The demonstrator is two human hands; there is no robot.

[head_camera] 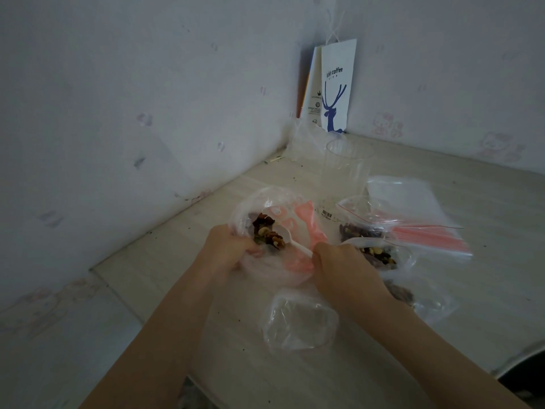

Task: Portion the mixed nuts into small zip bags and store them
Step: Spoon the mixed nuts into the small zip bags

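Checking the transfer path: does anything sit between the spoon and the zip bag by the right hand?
Nothing visible does. The right hand holds the spoon in the big bag; the zip bag lies just right of that hand.

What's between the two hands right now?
In the head view, a white plastic spoon, pinched by the right hand, reaches into the mixed nuts inside the large bag that the left hand grips.
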